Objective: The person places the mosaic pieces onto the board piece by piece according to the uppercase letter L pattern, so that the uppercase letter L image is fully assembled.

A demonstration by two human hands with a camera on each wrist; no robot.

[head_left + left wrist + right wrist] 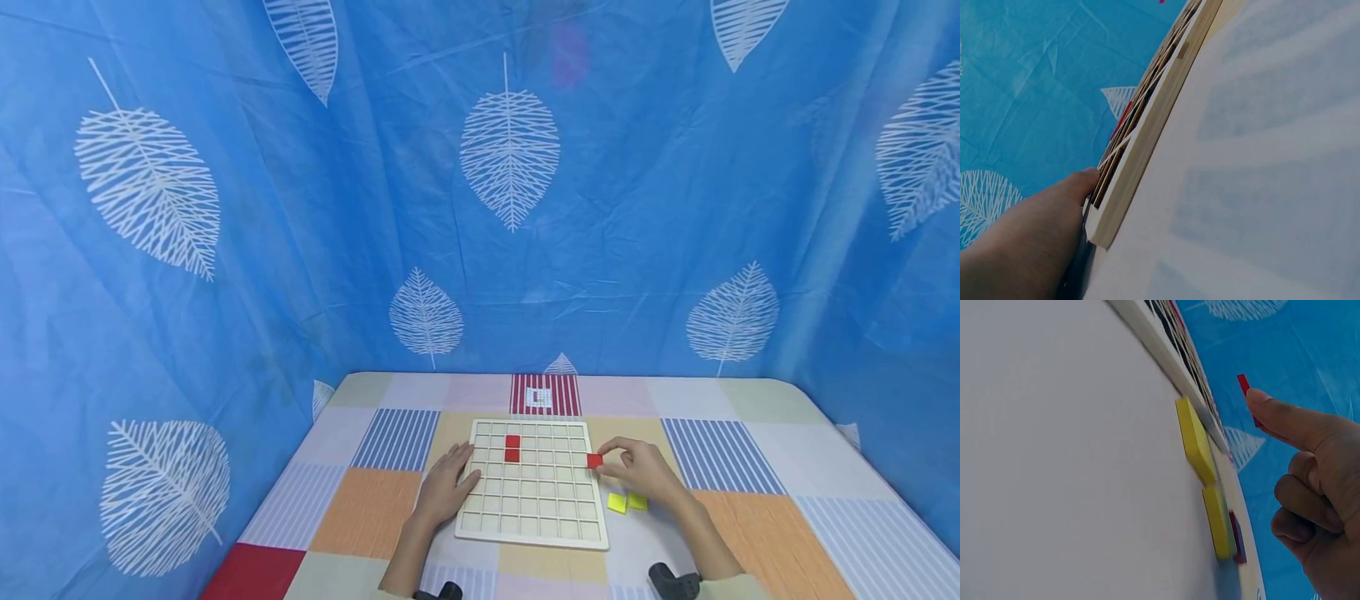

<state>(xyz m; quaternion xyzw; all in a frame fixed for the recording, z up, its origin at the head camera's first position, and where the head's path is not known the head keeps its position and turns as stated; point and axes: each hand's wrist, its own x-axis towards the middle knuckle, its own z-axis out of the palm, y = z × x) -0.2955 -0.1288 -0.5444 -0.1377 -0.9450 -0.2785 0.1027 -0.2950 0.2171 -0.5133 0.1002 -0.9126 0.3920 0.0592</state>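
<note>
A cream grid board (537, 527) lies on the table, with two red square tiles (512, 448) in neighbouring cells of its third column from the left. My left hand (444, 490) rests along the board's left edge, fingers extended; the left wrist view shows its thumb at the rim. Between thumb and index finger my right hand (641, 468) pinches another red tile (595, 461), which overlaps the board's right edge in the head view. The right wrist view shows this tile (1243, 384) raised above the table, the other fingers curled into the palm.
Two yellow tiles (617, 503) lie right of the board, below my right hand. Behind one, a low red piece (1239, 540) shows in the right wrist view. A small printed card (538, 397) lies at the table's back. Blue leaf-patterned curtains (600, 208) enclose the table's back and sides.
</note>
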